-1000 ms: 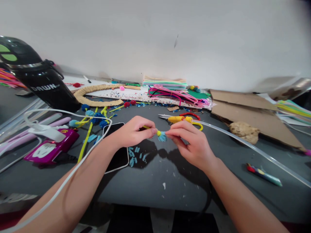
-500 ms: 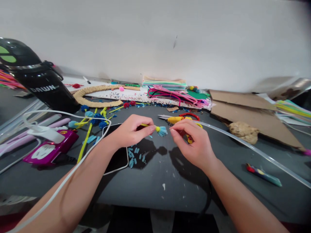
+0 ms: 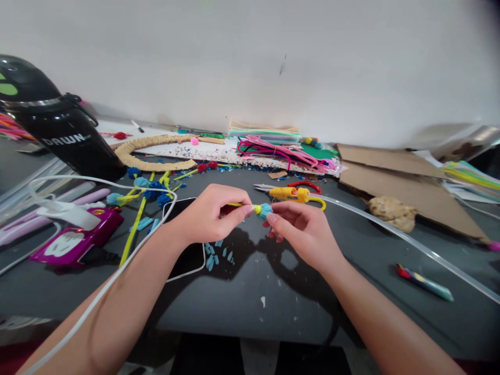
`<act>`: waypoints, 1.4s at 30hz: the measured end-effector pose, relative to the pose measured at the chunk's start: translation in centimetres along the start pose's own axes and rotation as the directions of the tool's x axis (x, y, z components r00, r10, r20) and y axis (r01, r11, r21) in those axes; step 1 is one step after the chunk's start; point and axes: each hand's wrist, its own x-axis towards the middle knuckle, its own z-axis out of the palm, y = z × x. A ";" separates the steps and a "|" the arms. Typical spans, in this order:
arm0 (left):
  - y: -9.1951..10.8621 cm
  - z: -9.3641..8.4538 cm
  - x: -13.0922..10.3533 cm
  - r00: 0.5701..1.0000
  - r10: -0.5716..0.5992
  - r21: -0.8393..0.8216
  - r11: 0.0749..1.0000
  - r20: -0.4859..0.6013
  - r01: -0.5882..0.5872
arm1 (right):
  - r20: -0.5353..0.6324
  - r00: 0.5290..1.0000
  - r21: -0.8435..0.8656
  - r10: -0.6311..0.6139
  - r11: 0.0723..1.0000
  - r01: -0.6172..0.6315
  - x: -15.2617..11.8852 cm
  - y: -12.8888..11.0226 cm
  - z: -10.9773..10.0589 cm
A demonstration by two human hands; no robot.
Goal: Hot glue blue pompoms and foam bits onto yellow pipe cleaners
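My left hand (image 3: pixel 219 213) is closed in a pinch on the yellow-green stem of a small pipe-cleaner flower (image 3: pixel 264 211). The flower has a light blue tufted head and a yellow band where head meets stem. From the other side, thumb and fingers of my right hand (image 3: pixel 300 224) close on the tip of the blue tuft. Just beyond the right hand lie a yellow tool like a glue gun (image 3: pixel 289 194), with a long clear rod (image 3: pixel 375 221) at its end, and scissors (image 3: pixel 263 187). Blue snippets (image 3: pixel 211 258) are scattered below the left hand.
A phone (image 3: pixel 187 265) lies under my left forearm, and a white cable (image 3: pixel 117 278) crosses over that arm. Leftward are a purple charger block (image 3: pixel 78 239), a black bottle (image 3: pixel 74 130) and finished flowers (image 3: pixel 156 190). Cardboard (image 3: pixel 406 182) and a marker-like tube (image 3: pixel 424 282) are at right.
My right hand has moved off the yellow tool's area toward the flower, and its fingers now meet the blue tuft. The flower has shifted slightly to the right.
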 end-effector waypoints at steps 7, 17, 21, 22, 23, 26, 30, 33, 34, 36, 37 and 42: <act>0.3 0.0 0.0 0.999 0.043 0.041 0.998 -0.004 -0.043 | -0.012 1.000 -0.027 -0.013 1.000 0.013 0.3 -0.1 -0.2; 0.3 0.2 0.1 0.997 0.080 0.067 0.995 -0.014 -0.079 | -0.004 1.000 -0.029 -0.019 0.999 0.019 0.4 -0.1 -0.3; 0.4 0.2 0.0 0.995 0.096 0.073 0.993 -0.009 -0.095 | -0.010 0.999 -0.049 -0.033 0.998 0.032 0.4 0.0 -0.3; 0.4 0.2 0.0 0.995 0.097 0.075 0.993 -0.010 -0.096 | -0.010 0.999 -0.053 -0.036 0.998 0.036 0.5 0.0 -0.3; 0.4 0.2 0.1 0.995 0.096 0.077 0.993 -0.011 -0.095 | -0.011 0.999 -0.060 -0.039 0.997 0.038 0.5 0.0 -0.3; 0.4 0.2 0.1 0.996 0.091 0.079 0.993 -0.013 -0.090 | -0.014 0.999 -0.077 -0.050 0.996 0.049 0.5 -0.1 -0.3; 0.4 0.2 0.1 0.996 0.090 0.076 0.993 -0.008 -0.089 | -0.015 0.998 -0.085 -0.063 0.995 0.061 0.4 -0.1 -0.4; 0.4 0.2 0.1 0.996 0.088 0.068 0.994 -0.008 -0.087 | -0.015 0.998 -0.077 -0.057 0.995 0.056 0.4 -0.1 -0.4; 0.4 0.2 0.1 0.996 0.084 0.067 0.994 -0.009 -0.084 | -0.012 0.998 -0.067 -0.055 0.996 0.054 0.4 -0.1 -0.5; 0.4 0.2 0.1 0.997 0.080 0.072 0.994 -0.008 -0.080 | -0.002 0.998 -0.045 -0.058 0.997 0.058 0.5 -0.1 -0.7; 0.4 0.2 0.1 0.997 0.078 0.076 0.994 -0.008 -0.077 | 0.002 0.998 -0.037 -0.064 0.997 0.064 0.5 -0.1 -0.8; 0.4 0.2 0.1 0.998 0.057 0.080 0.995 -0.009 -0.057 | -0.001 0.996 -0.039 -0.088 0.995 0.088 0.5 -0.3 -1.1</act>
